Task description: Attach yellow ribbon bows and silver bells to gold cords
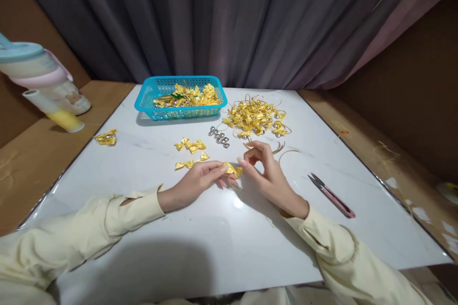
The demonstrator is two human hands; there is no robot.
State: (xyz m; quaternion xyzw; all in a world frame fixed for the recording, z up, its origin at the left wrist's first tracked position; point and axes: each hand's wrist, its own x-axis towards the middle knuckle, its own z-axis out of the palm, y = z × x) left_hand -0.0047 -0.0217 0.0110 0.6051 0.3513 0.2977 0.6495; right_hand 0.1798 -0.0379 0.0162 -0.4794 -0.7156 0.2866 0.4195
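Between the thumb and fingers of my left hand point(200, 178) is a small yellow satin bow point(233, 170). My right hand point(270, 176) is just right of that bow, thumb and index finger curled together in a pinch; whatever they hold is too fine to make out. A faint thin cord shows below the bow. Several loose yellow bows point(195, 146) lie behind my left hand, and a cluster of small silver bells point(219, 137) sits beyond them. Cut lengths of gold cord point(289, 151) rest behind my right hand.
A blue basket point(143, 100) with bows and bells stands at the back, beside a pile of corded bows with bells point(254, 116). Pink-handled thread snips point(332, 195) lie right. Another yellow bow piece point(106, 137), a thread cone point(59, 112) and a tumbler point(46, 76) are left.
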